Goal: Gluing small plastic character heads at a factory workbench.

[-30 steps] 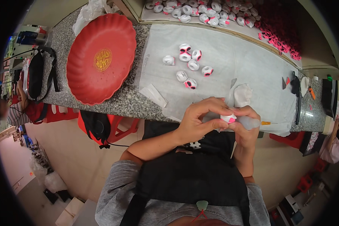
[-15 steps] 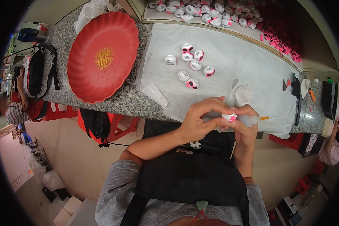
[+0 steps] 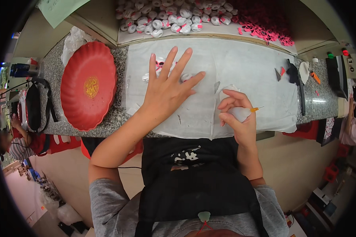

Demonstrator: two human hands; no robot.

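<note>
My left hand (image 3: 165, 90) is spread flat, palm down, over a small group of white plastic pieces with pink and black trim (image 3: 159, 65). Most of that group is hidden beneath the fingers; one white piece (image 3: 145, 78) shows beside the hand. Whether the fingers touch any piece, I cannot tell. My right hand (image 3: 243, 128) is closed round a small translucent squeeze bottle (image 3: 240, 113) with an orange needle tip (image 3: 256, 109). Just beyond the right fingers lies a crumpled white cloth (image 3: 228, 87). Everything here is over a white sheet (image 3: 261, 83) on the worktop.
A red scalloped tray (image 3: 103, 59) stands at the left on the speckled worktop (image 3: 122, 65). Along the back, a shelf holds many white pieces (image 3: 158, 23) and a pile of pink parts (image 3: 265, 32). Blades (image 3: 280, 74) and an orange-handled tool (image 3: 315, 77) lie at the right.
My left hand has left the small white-and-pink piece and moved left and away over the group, fingers spread. My right hand keeps the bottle, slightly left. The view has shifted.
</note>
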